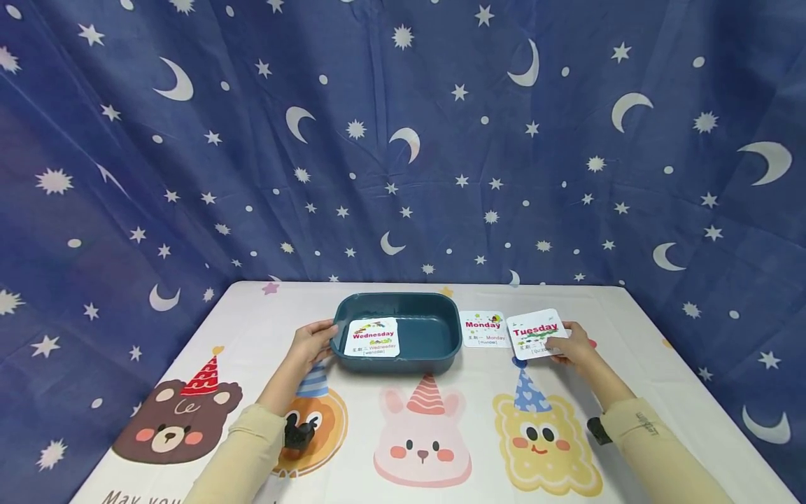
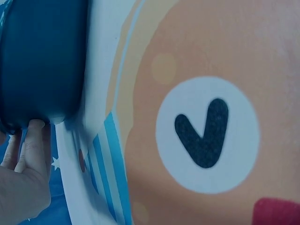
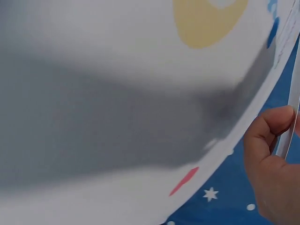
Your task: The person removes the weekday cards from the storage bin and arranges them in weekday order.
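Observation:
At the table's middle, the dark teal plastic box has a "Wednesday" card leaning inside its left end. My left hand holds the box by that left end; in the left wrist view, fingertips meet its outer wall, and the thumb is mostly cut off. My right hand pinches a "Tuesday" card by its right side, thumb across the front and fingers behind. That card is tilted up towards me. Just left of it, a "Monday" card lies flat, touching or very near the box's right end.
A white tablecloth printed with cartoon animals covers the table. Behind it hangs a blue curtain with moons and stars. A dark strap or device shows near each wrist.

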Motion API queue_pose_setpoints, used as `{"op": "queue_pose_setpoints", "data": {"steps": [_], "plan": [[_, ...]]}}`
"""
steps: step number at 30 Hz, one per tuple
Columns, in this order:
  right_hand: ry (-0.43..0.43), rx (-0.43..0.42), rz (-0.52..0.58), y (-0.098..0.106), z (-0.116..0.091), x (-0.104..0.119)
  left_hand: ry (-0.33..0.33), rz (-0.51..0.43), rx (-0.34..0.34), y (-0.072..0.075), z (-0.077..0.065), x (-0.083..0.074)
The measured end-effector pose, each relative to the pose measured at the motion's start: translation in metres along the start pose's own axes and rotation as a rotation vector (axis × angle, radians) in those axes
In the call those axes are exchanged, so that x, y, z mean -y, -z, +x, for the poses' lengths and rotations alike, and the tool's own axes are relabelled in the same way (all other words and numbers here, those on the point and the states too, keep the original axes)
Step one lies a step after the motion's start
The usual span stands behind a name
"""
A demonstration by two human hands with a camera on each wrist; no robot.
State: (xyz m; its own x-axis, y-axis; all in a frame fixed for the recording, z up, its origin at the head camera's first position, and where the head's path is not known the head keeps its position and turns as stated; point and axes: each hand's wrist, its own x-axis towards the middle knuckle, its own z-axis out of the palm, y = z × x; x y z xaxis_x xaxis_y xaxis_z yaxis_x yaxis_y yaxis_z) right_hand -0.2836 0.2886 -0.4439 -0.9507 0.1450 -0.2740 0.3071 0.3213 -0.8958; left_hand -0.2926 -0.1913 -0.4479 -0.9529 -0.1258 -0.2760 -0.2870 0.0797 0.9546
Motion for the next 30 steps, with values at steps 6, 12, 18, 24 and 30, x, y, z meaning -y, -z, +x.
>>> {"op": "queue_pose_setpoints", "data": {"steps": [6,12,18,24,30], "plan": [[-0.014,-0.023,0.033,0.001,0.013,-0.006,0.0,0.003,0.002,0.001,0.001,0.001],[-0.02,-0.039,0.029,0.005,0.026,-0.013,-0.003,0.002,0.008,0.0,0.0,0.003],[-0.032,-0.047,0.029,0.006,0.037,-0.015,0.002,-0.002,0.004,-0.001,0.001,0.002],[-0.025,-0.086,-0.074,0.004,0.045,-0.017,0.002,-0.008,-0.003,-0.002,0.002,0.001],[-0.015,-0.166,-0.234,-0.003,0.047,-0.015,0.006,-0.016,-0.009,-0.001,0.001,0.001]]}}
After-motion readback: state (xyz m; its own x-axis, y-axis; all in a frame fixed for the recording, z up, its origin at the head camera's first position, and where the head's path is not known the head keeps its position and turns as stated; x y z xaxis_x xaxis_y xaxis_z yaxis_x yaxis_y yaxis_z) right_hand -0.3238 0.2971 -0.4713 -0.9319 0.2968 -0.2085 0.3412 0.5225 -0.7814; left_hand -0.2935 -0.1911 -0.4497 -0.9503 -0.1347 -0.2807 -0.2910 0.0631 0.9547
